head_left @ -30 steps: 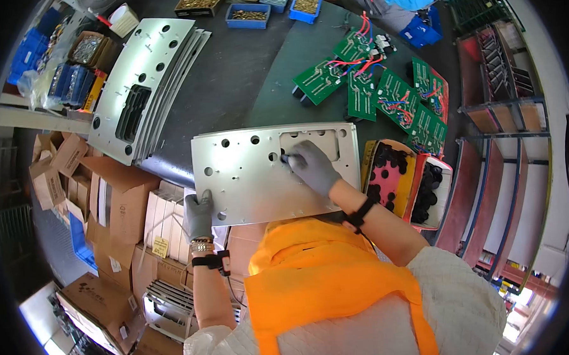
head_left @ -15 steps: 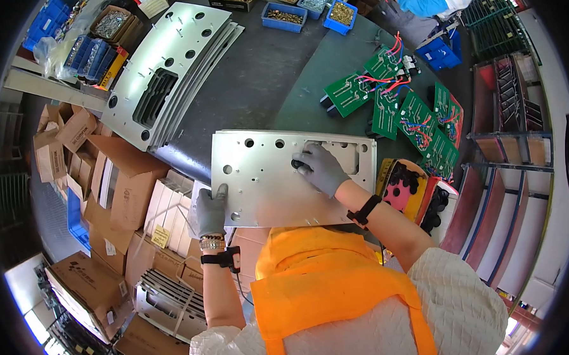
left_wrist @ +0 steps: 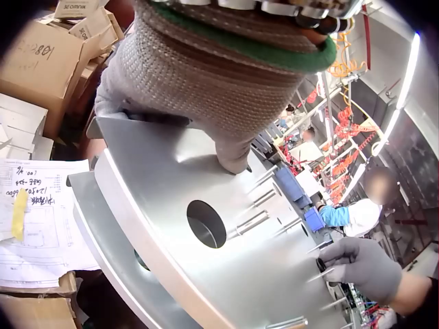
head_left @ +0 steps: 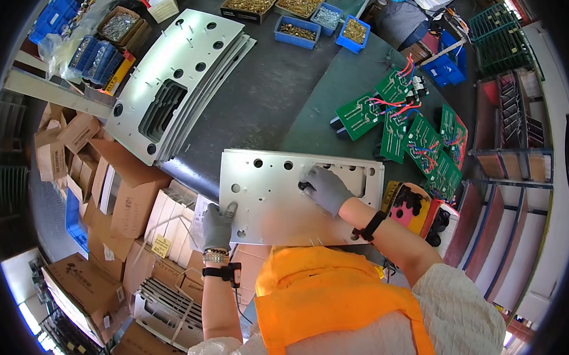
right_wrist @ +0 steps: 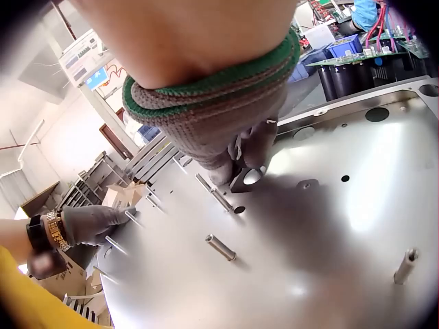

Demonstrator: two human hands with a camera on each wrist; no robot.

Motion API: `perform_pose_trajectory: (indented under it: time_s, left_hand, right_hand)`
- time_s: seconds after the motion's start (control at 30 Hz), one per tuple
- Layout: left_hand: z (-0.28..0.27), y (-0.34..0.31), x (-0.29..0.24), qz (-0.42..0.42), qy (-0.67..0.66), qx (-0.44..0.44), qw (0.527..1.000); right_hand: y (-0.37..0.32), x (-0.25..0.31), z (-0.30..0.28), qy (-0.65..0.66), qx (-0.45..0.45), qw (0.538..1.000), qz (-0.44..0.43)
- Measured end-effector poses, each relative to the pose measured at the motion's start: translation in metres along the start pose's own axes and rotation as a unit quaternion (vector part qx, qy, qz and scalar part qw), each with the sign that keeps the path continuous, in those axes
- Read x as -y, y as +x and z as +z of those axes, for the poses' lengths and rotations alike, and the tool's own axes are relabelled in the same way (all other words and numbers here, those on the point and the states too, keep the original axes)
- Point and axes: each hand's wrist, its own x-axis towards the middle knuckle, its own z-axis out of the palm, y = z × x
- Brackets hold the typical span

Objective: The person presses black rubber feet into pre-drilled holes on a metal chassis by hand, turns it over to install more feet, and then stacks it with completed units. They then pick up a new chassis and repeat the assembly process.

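Panel of metal [head_left: 284, 193], left hand [head_left: 218, 227] gripping one end, right hand [head_left: 327, 191] pinching black part [head_left: 304, 185] over it

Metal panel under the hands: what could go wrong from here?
The small black part pinched by the right hand could slip or seat crooked; the fingers largely hide how it sits against the metal panel.
The upright studs near that hand might snag the glove.
The panel's near-left corner seems to jut past the workbench, so it might shift if the left hand lets go.
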Motion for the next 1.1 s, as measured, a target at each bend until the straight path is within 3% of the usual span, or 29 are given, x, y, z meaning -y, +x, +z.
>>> perform_pose_trajectory:
  time_s: [0.2, 0.27, 0.3, 0.37, 0.5, 0.57, 0.63, 0.7, 0.77, 0.87, 0.93, 0.97, 1.0, 1.03, 1.1]
  left_hand:
    - [0.0, -0.002, -0.002, -0.009, 0.01, 0.003, 1.0]
    - [0.001, -0.002, -0.003, -0.008, 0.007, 0.001, 1.0]
    - [0.001, -0.002, -0.004, -0.01, 0.001, 0.003, 1.0]
    - [0.001, -0.001, -0.004, -0.012, -0.004, 0.006, 1.0]
    - [0.004, 0.001, 0.0, 0.002, 0.009, 0.002, 1.0]
    - [0.004, 0.001, 0.001, 0.001, 0.016, 0.002, 1.0]
    - [0.003, 0.0, 0.001, 0.017, 0.019, -0.007, 1.0]
    - [0.002, 0.002, 0.003, 0.019, 0.029, -0.004, 0.999]
    - [0.0, 0.001, 0.001, 0.004, -0.026, 0.019, 0.999]
    - [0.015, 0.013, 0.032, 0.011, -0.001, 0.008, 1.0]
    - [0.035, 0.034, 0.058, 0.041, 0.024, -0.008, 0.999]
    - [0.047, 0.046, 0.076, 0.06, -0.077, 0.004, 0.995]
    - [0.044, 0.043, 0.071, 0.051, -0.079, -0.008, 0.996]
    - [0.039, 0.042, 0.062, 0.03, -0.159, 0.035, 0.986]
    - [0.022, 0.026, 0.037, 0.027, -0.16, 0.044, 0.986]
  right_hand:
    - [0.009, -0.002, -0.005, 0.052, 0.078, 0.994, 0.057]
    - [0.006, -0.011, 0.009, 0.002, 0.003, 1.0, -0.029]
    - [0.004, -0.012, 0.007, 0.001, 0.002, 1.0, -0.028]
    - [-0.001, -0.014, 0.004, -0.037, -0.014, 0.99, -0.138]
    - [0.024, -0.027, -0.005, -0.064, 0.085, 0.983, -0.151]
    - [0.03, -0.024, -0.008, 0.002, 0.109, 0.992, -0.065]
    - [0.024, -0.025, -0.004, 0.024, 0.087, 0.995, -0.045]
    - [0.018, -0.029, -0.002, 0.013, 0.03, 0.994, -0.109]
    - [0.027, -0.033, -0.002, 0.054, 0.051, 0.994, -0.083]
    - [0.029, -0.015, 0.006, -0.022, 0.038, 0.998, -0.037]
    - [0.012, -0.021, 0.014, -0.027, -0.031, 0.996, -0.075]
    - [0.001, -0.02, 0.018, -0.089, -0.071, 0.984, -0.14]
    - [-0.011, -0.021, 0.03, -0.109, -0.09, 0.983, -0.118]
    - [-0.026, -0.026, 0.038, -0.119, -0.109, 0.983, -0.089]
    - [-0.066, -0.023, 0.0, -0.021, -0.206, 0.97, -0.127]
